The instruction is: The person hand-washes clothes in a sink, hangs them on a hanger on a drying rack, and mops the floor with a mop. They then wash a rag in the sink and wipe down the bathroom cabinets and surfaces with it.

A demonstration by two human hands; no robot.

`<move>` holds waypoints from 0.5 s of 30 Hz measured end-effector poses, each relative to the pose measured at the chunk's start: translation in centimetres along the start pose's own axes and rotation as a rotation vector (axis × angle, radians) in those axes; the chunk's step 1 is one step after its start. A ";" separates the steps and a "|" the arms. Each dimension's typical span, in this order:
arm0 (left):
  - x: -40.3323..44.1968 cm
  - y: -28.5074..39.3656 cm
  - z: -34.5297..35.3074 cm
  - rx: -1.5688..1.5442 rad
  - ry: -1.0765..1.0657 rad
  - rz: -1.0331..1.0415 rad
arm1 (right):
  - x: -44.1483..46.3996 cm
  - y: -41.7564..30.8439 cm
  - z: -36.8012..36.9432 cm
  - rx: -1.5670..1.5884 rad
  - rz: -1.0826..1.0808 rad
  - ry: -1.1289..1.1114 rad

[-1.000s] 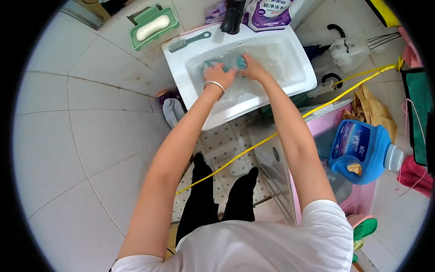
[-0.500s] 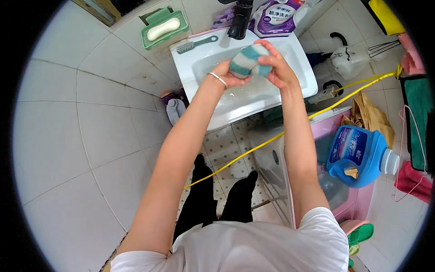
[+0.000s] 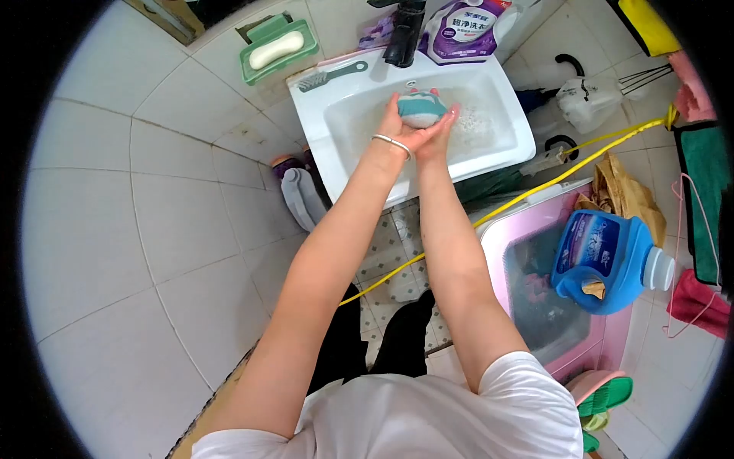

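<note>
"Where's the striped cloth [image 3: 422,112] now?"
"Over the sink [image 3: 340,172], bunched up. Half a second ago it was nearer the sink's back rim with the hands farther apart; now they've come together."
"And the grip?"
"Left hand [image 3: 409,136] and right hand [image 3: 436,144] are cupped together, the bundle pressed between them."
"Any writing?"
"On the purple pouch [image 3: 465,32] at the sink's back edge, 超净洗衣. The blue bottle [image 3: 604,260] to the sink's right has a label too blurred to read."
</note>
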State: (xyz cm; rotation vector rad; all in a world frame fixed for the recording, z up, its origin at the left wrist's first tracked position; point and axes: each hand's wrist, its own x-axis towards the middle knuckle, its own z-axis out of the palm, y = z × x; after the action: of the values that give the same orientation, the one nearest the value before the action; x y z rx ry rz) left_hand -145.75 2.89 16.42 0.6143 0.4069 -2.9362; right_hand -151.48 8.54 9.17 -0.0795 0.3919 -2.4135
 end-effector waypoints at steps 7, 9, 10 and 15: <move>-2.9 2.1 1.1 0.901 0.126 -0.248 | 2.0 -3.3 2.1 -0.567 0.206 0.330; -2.8 2.2 2.0 1.867 0.249 -0.151 | 2.8 -4.4 3.3 -0.805 0.296 0.267; -1.9 2.4 1.8 1.866 0.248 -0.152 | 3.3 -4.6 3.6 -1.040 0.385 0.198; -0.5 1.1 1.0 3.066 0.373 0.033 | 6.6 -2.0 1.6 -2.004 0.316 0.067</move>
State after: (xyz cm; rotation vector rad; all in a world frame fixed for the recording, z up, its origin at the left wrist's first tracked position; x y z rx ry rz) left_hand -145.52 1.58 17.24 -0.5025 2.6550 0.3721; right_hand -157.55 5.33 10.96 -0.6881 2.3439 -0.8586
